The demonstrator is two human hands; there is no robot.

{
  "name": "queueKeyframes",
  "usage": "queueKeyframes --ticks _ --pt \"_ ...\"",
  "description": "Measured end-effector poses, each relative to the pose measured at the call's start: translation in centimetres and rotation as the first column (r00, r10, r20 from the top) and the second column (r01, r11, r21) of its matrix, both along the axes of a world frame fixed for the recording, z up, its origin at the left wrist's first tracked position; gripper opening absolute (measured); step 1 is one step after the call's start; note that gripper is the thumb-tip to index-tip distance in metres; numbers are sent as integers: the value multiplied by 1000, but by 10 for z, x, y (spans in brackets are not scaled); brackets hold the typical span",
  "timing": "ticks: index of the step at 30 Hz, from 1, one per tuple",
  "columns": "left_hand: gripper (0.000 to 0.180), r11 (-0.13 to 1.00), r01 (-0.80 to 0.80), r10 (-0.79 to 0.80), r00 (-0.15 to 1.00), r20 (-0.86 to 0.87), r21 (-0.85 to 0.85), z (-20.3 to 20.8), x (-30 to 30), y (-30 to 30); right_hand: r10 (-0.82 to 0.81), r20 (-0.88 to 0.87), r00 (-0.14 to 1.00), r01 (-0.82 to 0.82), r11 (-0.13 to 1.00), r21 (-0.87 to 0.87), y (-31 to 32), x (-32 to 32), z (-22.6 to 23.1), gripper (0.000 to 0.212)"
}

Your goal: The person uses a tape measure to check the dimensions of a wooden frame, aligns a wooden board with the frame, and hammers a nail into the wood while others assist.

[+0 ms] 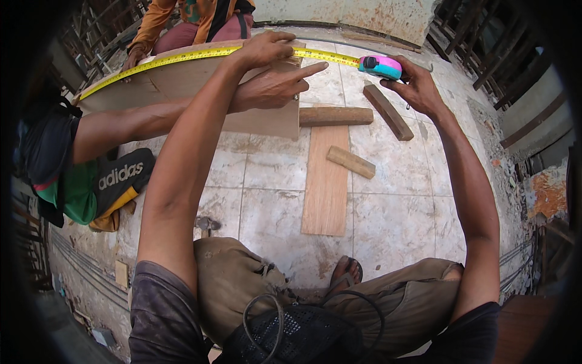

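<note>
A yellow blade (163,61) runs out of a pink and turquoise tape measure (381,67) along the upper edge of a large wooden panel (267,121) standing on edge. My right hand (419,86) grips the tape measure's case, to the right of the panel's end. At that end my left hand (265,50) is closed over the blade and the panel's edge; its fingertips are partly hidden. Just below it, a co-worker's hand (273,90) points a finger rightward. Another person's hand (134,57) rests by the blade farther left.
A flat plank (325,188) lies on the tiled floor (394,212). Around it are wood blocks: a short one (351,162), a longer one (337,116) by the panel and a dark one (388,112). A hammer head (208,223) shows beside my knee. Rubble lines the right side.
</note>
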State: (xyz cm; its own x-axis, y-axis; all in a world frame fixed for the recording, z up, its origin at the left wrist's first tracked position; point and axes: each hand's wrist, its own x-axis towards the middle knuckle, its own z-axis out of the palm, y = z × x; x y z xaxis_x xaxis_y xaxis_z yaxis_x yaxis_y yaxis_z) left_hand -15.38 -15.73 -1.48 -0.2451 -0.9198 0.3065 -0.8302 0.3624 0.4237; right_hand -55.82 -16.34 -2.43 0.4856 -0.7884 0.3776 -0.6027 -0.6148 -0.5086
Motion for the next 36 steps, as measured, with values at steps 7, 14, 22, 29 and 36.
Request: queueKeyframes --ticks 7,14,22,29,36 --pt "63 996 35 -29 996 -83 81 -2 8 -8 37 -7 999 -37 999 -15 1 2 4 54" --pt "65 1000 21 -21 999 -42 -14 -4 5 -4 -5 -39 999 5 1000 -16 5 2 5 54" --pt "64 995 33 -29 999 -44 96 5 2 1 9 29 1000 -8 998 -55 5 2 1 42" --pt "64 996 19 -16 999 -41 86 5 1 2 1 9 1000 0 997 -72 2 2 0 43" --pt "65 998 1 -3 999 34 67 2 1 3 -37 -15 999 36 998 -49 5 2 2 47"
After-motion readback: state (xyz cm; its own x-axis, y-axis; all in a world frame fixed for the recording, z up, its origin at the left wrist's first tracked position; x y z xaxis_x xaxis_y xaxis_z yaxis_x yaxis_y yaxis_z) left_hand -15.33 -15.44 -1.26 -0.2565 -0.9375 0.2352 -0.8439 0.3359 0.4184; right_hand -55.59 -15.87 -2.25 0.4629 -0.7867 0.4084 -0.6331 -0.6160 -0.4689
